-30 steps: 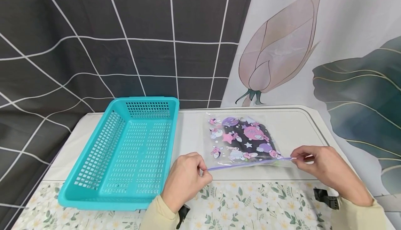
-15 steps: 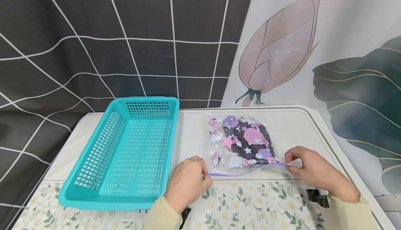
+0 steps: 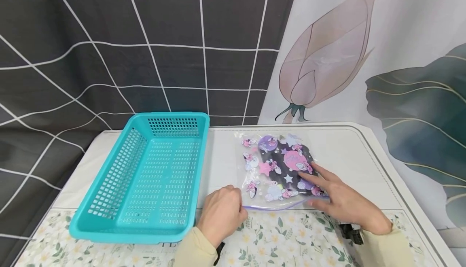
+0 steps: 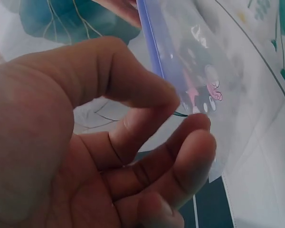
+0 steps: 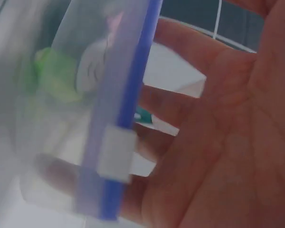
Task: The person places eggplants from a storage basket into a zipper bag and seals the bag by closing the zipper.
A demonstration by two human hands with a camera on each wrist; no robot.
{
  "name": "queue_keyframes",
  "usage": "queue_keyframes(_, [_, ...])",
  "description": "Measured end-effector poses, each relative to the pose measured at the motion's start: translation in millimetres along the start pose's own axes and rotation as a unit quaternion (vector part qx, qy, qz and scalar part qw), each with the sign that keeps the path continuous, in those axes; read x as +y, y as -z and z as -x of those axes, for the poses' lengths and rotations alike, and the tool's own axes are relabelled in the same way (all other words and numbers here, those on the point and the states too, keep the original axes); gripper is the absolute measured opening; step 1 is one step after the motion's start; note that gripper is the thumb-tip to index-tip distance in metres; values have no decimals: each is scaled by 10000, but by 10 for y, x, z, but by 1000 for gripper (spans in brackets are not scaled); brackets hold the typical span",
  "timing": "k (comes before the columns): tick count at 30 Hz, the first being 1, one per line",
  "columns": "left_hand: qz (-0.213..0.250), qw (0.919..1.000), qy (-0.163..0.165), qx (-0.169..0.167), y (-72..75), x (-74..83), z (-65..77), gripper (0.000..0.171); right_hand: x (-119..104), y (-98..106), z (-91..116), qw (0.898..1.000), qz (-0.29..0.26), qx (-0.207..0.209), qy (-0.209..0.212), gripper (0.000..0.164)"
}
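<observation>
A clear zip-lock bag (image 3: 251,166) with a purple zip edge and pink, purple and white cartoon prints lies on the table. Something dark (image 3: 282,170) shows inside it. My left hand (image 3: 222,212) pinches the near left corner of the bag by the zip. Over the near right part, my right hand (image 3: 342,200) has its fingers spread and fairly straight, touching the bag's top. The right wrist view shows a white slider (image 5: 117,154) on the purple strip and a greenish patch (image 5: 59,73) through the plastic; my fingers lie beyond the strip.
A turquoise perforated basket (image 3: 203,166) stands left of the bag, close to my left hand. The table (image 3: 346,149) has a white cover and a floral strip (image 3: 276,234) along the front. Grid-patterned and flower-printed cloths (image 3: 174,68) hang behind.
My right hand has let go of the zip's right end and moved left onto the bag. The zip edge now sags toward me. My left hand stays at the left corner, slightly nearer.
</observation>
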State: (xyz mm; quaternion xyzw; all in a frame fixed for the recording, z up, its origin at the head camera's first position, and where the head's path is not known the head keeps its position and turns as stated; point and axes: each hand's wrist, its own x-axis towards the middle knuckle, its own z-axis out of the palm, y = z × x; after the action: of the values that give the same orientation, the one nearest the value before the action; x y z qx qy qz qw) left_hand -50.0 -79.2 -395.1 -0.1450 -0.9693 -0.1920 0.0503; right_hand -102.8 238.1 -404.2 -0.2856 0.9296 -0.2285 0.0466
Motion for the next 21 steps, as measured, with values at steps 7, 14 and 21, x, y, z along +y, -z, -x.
queue_keyframes(7, [-331, 9991, 156, 235, -23, 1, 15, 18, -107, -166, -78, 9997, 200, -21, -125, 67])
queue_keyframes(14, [-507, 9979, 308, 241, -42, 11, 4, 13, -115, -273, -153, 9970, 582, 413, -288, 63])
queue_keyframes(21, [-679, 9955, 355, 554, -108, -10, -34, 12, -82, -316, -174, 9942, 837, 673, 8, 63])
